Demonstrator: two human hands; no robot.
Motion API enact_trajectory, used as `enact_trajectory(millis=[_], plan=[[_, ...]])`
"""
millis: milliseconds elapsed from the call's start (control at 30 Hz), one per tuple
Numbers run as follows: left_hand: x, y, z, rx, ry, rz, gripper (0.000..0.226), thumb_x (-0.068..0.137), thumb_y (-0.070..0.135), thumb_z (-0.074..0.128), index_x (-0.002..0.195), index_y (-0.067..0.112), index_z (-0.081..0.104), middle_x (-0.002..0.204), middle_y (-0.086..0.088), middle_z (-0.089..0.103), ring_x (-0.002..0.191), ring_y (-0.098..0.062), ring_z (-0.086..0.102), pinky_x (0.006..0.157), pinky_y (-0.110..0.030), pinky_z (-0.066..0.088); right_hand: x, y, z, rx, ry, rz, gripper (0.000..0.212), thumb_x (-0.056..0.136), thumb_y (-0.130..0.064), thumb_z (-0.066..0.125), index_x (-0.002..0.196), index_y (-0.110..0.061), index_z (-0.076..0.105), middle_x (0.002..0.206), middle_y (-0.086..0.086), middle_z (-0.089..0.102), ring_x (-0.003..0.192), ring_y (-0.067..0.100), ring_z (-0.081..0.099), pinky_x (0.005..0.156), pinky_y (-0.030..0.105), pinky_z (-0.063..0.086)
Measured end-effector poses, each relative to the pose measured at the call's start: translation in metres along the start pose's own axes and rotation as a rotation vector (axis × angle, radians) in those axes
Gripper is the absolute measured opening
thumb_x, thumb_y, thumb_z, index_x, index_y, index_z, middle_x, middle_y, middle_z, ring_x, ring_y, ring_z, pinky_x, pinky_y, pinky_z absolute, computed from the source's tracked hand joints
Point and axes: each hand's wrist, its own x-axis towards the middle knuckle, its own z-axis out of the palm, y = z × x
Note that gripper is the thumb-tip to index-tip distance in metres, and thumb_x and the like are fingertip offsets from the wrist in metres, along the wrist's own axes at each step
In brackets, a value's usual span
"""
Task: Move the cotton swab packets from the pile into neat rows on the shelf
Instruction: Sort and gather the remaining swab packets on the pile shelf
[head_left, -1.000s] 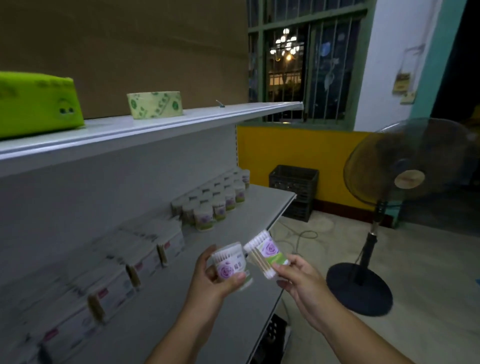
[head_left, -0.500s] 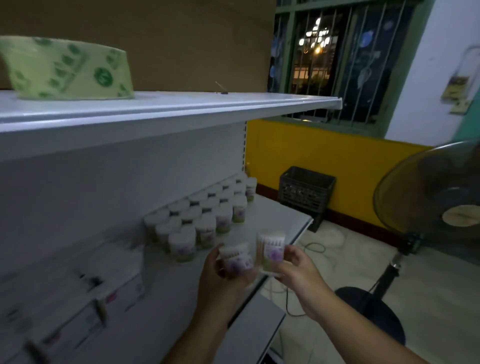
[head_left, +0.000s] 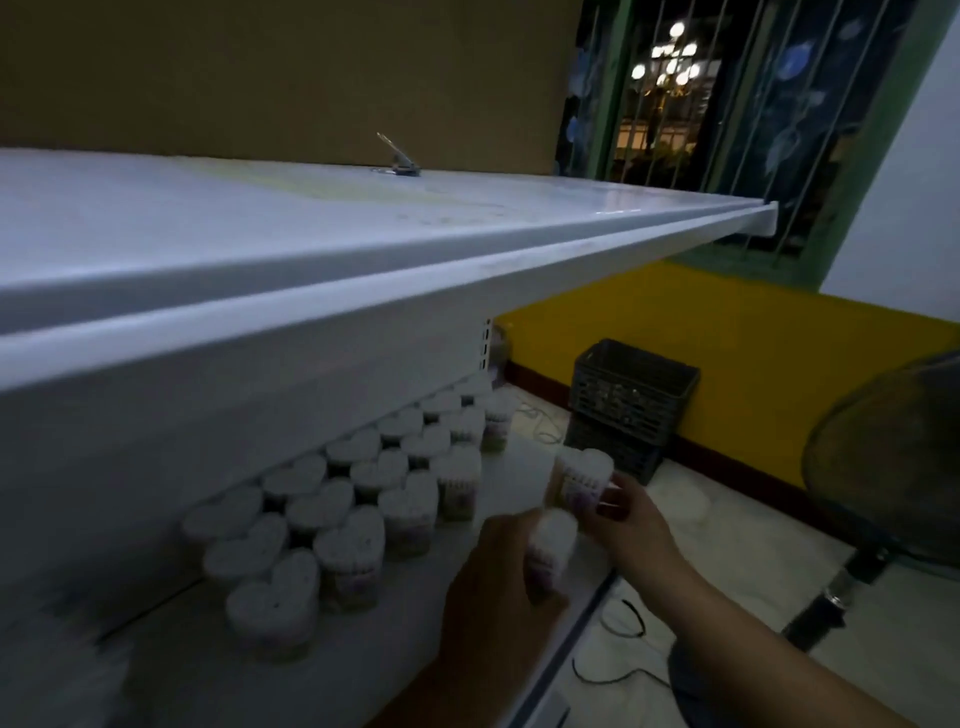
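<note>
Down toward five o'clock, the left hand rises from the bottom edge, its fingers curled round a heart-topped swab packet held upright over the lower shelf. At its one o'clock the right hand pinches a second packet (blurred, slightly tilted). The shelved packets stand in rows at nine o'clock of both hands.

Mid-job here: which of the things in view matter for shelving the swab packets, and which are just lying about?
Part of the job:
- left hand, gripping the left packet
- right hand, gripping the right packet
- packet rows
- lower shelf

Lying about:
- metal clip on the upper shelf
- black crate
- fan
</note>
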Motion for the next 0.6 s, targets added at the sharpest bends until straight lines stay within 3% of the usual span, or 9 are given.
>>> enact_trajectory(millis=[67, 133, 233, 367, 600], plan=[[0.016, 0.004, 0.004, 0.246, 0.014, 0.053, 0.085, 0.064, 0.049, 0.078, 0.137, 0.035, 0.037, 0.140, 0.016, 0.037, 0.125, -0.004, 0.039, 0.100, -0.018, 0.032, 0.030, 0.000, -0.002, -0.121, -0.078, -0.035, 0.031, 0.078, -0.034, 0.074, 0.100, -0.038, 0.053, 0.094, -0.013, 0.064, 0.084, 0.002, 0.062, 0.062, 0.017, 0.046], [0.033, 0.012, 0.003, 0.462, 0.044, 0.087, 0.093, 0.040, 0.058, 0.085, 0.123, 0.026, 0.058, 0.128, 0.007, 0.057, 0.112, -0.013, 0.058, 0.089, -0.032, 0.049, 0.060, 0.000, -0.002, -0.187, -0.187, -0.077, 0.033, 0.079, -0.036, 0.072, 0.105, -0.035, 0.052, 0.094, -0.014, 0.062, 0.084, 0.000, 0.061, 0.064, 0.017, 0.048], [0.052, 0.020, 0.010, 0.647, 0.088, 0.085, 0.089, 0.025, 0.062, 0.085, 0.105, 0.026, 0.070, 0.105, 0.005, 0.069, 0.091, -0.017, 0.068, 0.072, -0.036, 0.055, 0.095, 0.002, 0.000, -0.252, -0.340, -0.224, 0.042, 0.081, -0.027, 0.072, 0.116, -0.033, 0.050, 0.099, -0.013, 0.062, 0.086, -0.002, 0.061, 0.068, 0.014, 0.051], [0.077, 0.031, 0.021, 0.832, 0.112, -0.043, 0.084, 0.029, 0.061, 0.084, 0.104, 0.024, 0.072, 0.110, 0.003, 0.069, 0.098, -0.022, 0.067, 0.083, -0.042, 0.042, 0.123, 0.014, -0.001, -0.274, -0.480, -0.362, 0.043, 0.080, -0.025, 0.073, 0.107, -0.048, 0.049, 0.097, -0.019, 0.063, 0.085, -0.011, 0.058, 0.066, 0.009, 0.047], [0.087, 0.051, 0.031, 1.013, 0.173, -0.159, 0.082, 0.031, 0.058, 0.086, 0.102, 0.019, 0.073, 0.102, 0.006, 0.069, 0.098, -0.018, 0.067, 0.086, -0.041, 0.031, 0.150, 0.029, 0.000, -0.222, -0.619, -0.453, 0.041, 0.071, -0.037, 0.077, 0.104, -0.048, 0.054, 0.095, -0.024, 0.065, 0.088, -0.010, 0.057, 0.062, 0.005, 0.039]])
